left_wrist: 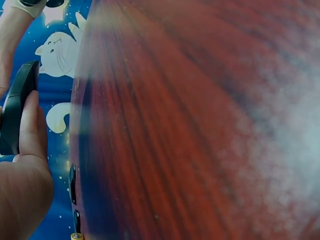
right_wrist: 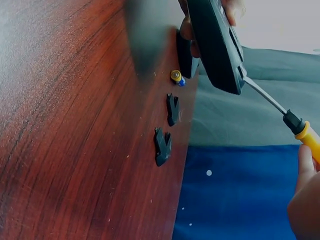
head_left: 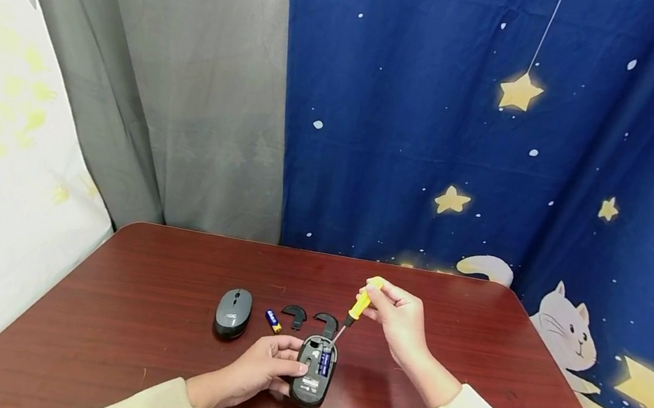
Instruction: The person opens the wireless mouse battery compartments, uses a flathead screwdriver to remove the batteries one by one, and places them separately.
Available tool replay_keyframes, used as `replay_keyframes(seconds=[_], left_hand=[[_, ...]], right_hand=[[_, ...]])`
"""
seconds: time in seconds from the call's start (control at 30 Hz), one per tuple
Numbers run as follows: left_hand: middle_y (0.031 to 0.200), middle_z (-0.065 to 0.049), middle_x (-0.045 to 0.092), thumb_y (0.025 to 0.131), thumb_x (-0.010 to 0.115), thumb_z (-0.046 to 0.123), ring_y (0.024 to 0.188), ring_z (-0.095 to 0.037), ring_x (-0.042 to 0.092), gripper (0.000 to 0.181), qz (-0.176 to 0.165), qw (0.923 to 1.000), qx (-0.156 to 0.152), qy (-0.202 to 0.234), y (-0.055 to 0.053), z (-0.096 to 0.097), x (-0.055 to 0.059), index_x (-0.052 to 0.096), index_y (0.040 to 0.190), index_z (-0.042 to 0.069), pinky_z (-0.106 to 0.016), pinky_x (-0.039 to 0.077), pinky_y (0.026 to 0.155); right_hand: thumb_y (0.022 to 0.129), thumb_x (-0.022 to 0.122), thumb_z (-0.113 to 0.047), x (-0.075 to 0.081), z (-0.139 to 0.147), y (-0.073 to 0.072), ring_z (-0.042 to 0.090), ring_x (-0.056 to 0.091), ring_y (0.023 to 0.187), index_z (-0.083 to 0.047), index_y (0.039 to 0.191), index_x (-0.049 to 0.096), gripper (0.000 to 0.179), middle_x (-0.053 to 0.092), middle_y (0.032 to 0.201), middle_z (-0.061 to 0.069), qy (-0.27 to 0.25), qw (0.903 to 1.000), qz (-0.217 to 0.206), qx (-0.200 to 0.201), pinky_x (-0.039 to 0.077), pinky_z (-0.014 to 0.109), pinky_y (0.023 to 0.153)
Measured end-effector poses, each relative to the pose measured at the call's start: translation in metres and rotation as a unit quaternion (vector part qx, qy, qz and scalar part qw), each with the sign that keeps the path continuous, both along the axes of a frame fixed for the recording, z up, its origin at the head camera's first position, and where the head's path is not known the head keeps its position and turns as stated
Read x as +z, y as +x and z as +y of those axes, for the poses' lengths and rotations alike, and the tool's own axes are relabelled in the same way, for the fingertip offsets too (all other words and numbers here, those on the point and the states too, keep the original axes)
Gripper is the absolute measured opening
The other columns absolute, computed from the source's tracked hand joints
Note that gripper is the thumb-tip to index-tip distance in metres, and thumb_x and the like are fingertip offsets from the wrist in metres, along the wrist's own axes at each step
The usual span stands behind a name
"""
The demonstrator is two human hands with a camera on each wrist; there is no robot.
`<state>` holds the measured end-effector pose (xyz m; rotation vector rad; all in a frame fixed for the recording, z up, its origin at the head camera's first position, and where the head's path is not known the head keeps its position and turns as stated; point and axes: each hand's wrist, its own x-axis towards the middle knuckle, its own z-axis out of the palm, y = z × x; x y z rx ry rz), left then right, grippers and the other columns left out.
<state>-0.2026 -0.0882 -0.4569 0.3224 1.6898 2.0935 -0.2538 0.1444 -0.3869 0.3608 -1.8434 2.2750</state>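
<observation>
My left hand (head_left: 267, 366) grips a black computer mouse (head_left: 308, 388), turned so its underside faces up toward me. A blue battery (head_left: 325, 362) sits in the mouse's uncovered compartment. With fingers and thumb, my right hand (head_left: 401, 317) holds a screwdriver (head_left: 360, 303) by its yellow handle, the shaft slanting down to the left. Its tip meets the mouse at the far end of the compartment, as the right wrist view also shows at the mouse's edge (right_wrist: 243, 75). In the left wrist view the mouse (left_wrist: 17, 107) appears side-on between thumb and fingers.
A second, grey mouse (head_left: 233, 313) stands on the brown table (head_left: 157, 320) to the left. Beside it lies a loose blue-and-yellow battery (head_left: 273, 321). Two black covers (head_left: 295, 315) lie just beyond the held mouse. Curtains (head_left: 375, 134) hang behind the table.
</observation>
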Motion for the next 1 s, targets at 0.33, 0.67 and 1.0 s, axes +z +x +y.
replay_keyframes(seconds=[0.33,0.67,1.0], left_hand=[[0.103,-0.015,0.069,0.087,0.065,0.001,0.084,-0.021,0.069,0.043,0.005,0.9999,-0.010,0.005,0.000,0.000,-0.001,0.051,0.126,-0.010,-0.032,0.058,0.065],[0.101,-0.015,0.069,0.086,0.066,-0.001,0.082,-0.022,0.069,0.042,0.006,0.9998,-0.020,0.002,0.001,0.002,-0.002,0.053,0.124,-0.009,-0.032,0.058,0.064],[0.102,-0.016,0.069,0.086,0.066,0.000,0.083,-0.022,0.069,0.043,0.003,0.9997,-0.022,0.008,0.001,0.003,-0.003,0.052,0.125,-0.010,-0.032,0.058,0.064]], right_hand=[[0.092,0.065,-0.004,-0.004,0.004,-0.013,0.020,0.069,0.075,0.014,0.107,0.063,0.024,0.068,0.090,0.024,0.001,0.9976,-0.069,0.003,0.057,0.039,0.074],[0.092,0.066,-0.007,-0.008,0.006,-0.019,0.019,0.069,0.076,0.011,0.108,0.066,0.024,0.070,0.087,0.018,0.001,0.9915,-0.130,-0.001,0.057,0.035,0.072],[0.093,0.066,-0.008,-0.010,0.007,-0.020,0.018,0.069,0.077,0.012,0.113,0.062,0.029,0.070,0.088,0.016,-0.017,0.9862,-0.165,-0.005,0.057,0.033,0.072]])
